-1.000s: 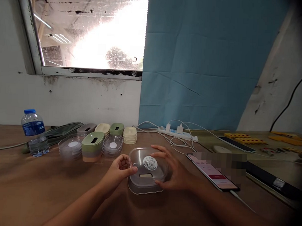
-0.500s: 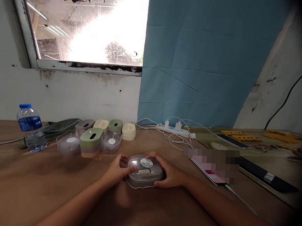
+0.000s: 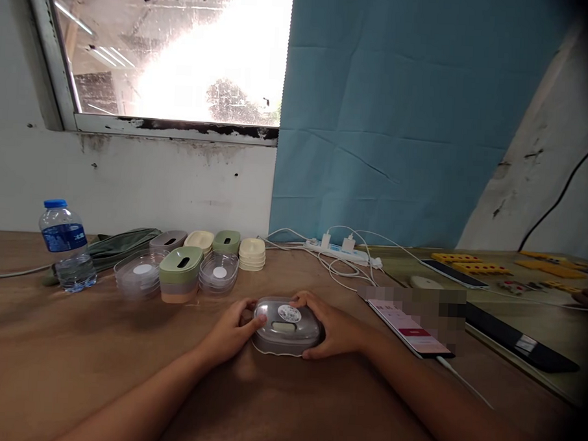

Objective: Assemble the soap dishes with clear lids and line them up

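Both the left hand (image 3: pixel 233 331) and the right hand (image 3: pixel 335 329) are clamped on a grey box (image 3: pixel 286 345), one at either end, thumbs and fingers against its clear cover and sides. It sits upright on the brown table (image 3: pixel 49 353), a round white sticker (image 3: pixel 288 313) on top. Beyond it I see a green-topped stack (image 3: pixel 181 271) between clear tubs; a lit phone (image 3: pixel 411 329) lies near the right forearm, and a water bottle (image 3: pixel 65 243) stands far left.

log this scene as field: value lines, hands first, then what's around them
left hand: thumb on the left of the grey box
right hand: spread around its right end
box top: round label
beyond, left: bottle, clear trays, green box, cream stack
beyond, right: power strip
right: phone, screen lit, cable plugged in
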The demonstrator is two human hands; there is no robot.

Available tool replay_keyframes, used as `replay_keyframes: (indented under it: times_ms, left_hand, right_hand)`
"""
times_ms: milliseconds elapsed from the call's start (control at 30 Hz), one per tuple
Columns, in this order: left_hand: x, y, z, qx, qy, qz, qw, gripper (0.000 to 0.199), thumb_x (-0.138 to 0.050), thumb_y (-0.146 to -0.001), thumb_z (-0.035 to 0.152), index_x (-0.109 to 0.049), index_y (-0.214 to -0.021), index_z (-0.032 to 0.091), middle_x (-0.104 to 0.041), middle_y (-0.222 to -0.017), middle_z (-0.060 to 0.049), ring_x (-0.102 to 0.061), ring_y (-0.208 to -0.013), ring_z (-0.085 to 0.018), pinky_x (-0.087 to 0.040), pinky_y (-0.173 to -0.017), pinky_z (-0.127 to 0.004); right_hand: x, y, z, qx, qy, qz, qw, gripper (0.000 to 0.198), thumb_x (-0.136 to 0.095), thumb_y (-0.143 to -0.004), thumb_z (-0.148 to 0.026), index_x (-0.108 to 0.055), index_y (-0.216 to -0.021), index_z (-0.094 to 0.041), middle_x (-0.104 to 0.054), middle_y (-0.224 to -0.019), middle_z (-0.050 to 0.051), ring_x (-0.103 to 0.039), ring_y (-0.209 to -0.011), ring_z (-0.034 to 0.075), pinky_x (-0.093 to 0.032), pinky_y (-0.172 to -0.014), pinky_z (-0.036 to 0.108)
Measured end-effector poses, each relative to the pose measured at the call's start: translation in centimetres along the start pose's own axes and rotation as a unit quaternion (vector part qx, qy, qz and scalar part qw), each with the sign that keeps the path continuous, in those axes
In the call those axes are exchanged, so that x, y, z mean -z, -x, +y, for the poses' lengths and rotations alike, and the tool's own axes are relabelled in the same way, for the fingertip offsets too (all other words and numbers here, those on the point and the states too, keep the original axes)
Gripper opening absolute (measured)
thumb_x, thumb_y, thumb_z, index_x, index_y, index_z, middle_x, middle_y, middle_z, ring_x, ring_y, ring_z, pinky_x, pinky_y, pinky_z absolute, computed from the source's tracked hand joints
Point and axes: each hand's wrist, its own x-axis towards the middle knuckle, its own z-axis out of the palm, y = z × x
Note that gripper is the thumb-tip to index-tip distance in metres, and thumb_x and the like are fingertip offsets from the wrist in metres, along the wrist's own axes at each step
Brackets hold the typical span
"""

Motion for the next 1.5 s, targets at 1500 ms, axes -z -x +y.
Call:
replay_keyframes:
  times_ms: [1500]
  left_hand:
    - [7.8,-1.7,-1.4,-0.18,-0.462,0.143,0.856,0.035,-0.036,-0.074,0.008,-0.057,-0.098,0.022,-0.057,-0.105,-0.007,-0.044,-0.104,-0.023,-0.02,-0.094,-0.041]
  right_hand:
    - [-7.2,-16.4,3.5,-0.101,0.21,0.31,0.922,0.042,-0.042,-0.076,-0.012,-0.045,-0.118,-0.017,-0.044,-0.121,0.01,-0.041,-0.108,0.025,-0.033,-0.092,0.038]
